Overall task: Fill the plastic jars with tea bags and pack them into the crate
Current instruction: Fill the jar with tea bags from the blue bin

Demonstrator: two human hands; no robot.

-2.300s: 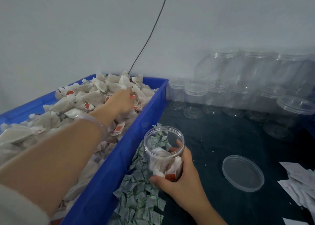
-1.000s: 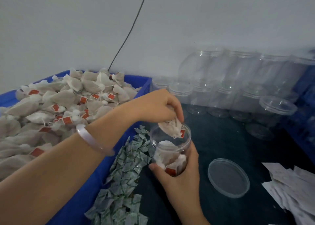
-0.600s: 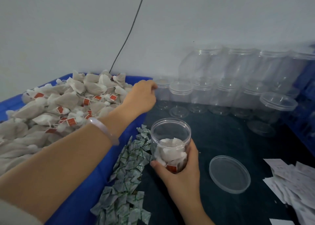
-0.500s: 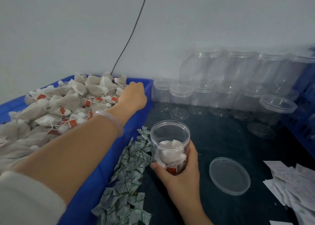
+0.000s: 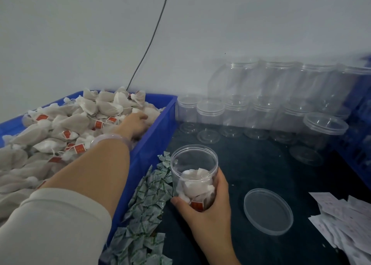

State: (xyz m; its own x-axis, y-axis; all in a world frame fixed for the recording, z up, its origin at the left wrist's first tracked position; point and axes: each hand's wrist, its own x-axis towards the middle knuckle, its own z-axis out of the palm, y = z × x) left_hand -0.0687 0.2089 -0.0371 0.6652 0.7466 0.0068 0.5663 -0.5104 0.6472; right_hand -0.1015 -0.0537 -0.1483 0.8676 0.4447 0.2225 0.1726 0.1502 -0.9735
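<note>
Dark bench (image 5: 257, 164) against a plain grey wall (image 5: 241, 23). Right hand (image 5: 206, 210) wraps its fingers (image 5: 221, 177) round the part-filled jar (image 5: 193, 170) at 6 o'clock; left hand (image 5: 136, 122) sits among tea bags (image 5: 70, 122) in the blue bin (image 5: 160, 130) at 10, can't tell its grip.

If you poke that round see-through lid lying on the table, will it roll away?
Probably not: the lid lies flat on the dark table, so it would likely slide. It looks thin and clear, so probably light. Stood on edge, it might roll.

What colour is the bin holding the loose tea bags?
Blue bin, clearest in the head view.
</note>
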